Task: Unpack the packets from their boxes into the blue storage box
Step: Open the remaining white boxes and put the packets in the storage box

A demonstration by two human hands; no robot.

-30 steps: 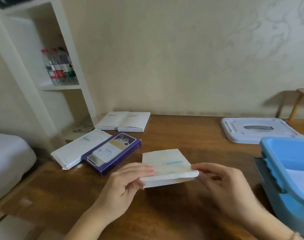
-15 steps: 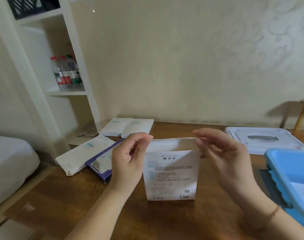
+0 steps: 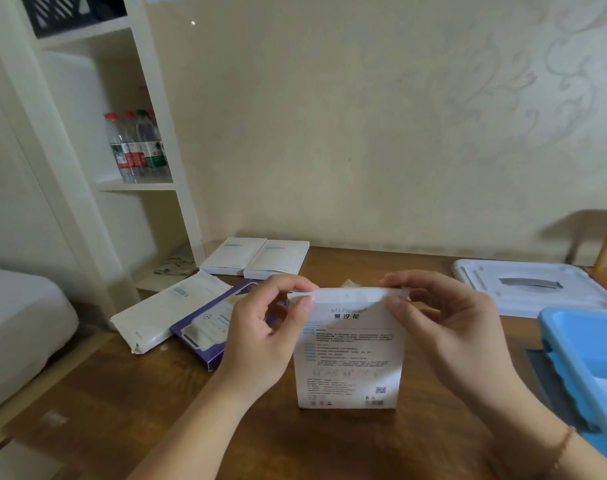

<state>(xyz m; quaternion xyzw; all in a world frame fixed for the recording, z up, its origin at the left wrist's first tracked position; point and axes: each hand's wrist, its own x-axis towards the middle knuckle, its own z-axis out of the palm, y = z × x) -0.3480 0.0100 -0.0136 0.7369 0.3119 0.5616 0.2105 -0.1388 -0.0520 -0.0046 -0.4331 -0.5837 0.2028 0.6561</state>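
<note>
A white box (image 3: 348, 355) with printed text stands upright on the wooden table (image 3: 156, 403) in front of me. My left hand (image 3: 264, 330) pinches the left end of its top flap. My right hand (image 3: 447, 327) pinches the right end of the same flap. The flap is bent toward me and a pale packet edge shows just behind it. The blue storage box (image 3: 586, 368) sits at the right edge with something white inside. A purple box (image 3: 208, 327) and a white box (image 3: 167, 310) lie to the left.
Two more white boxes (image 3: 257, 256) lie side by side at the back of the table. The white lid (image 3: 530, 285) with a grey handle lies at the back right. A white shelf (image 3: 135, 140) with bottles stands on the left, next to a bed.
The white box went from lying flat in both hands to standing upright. Both hands moved up to its top edge, and the flap is now folded toward me.
</note>
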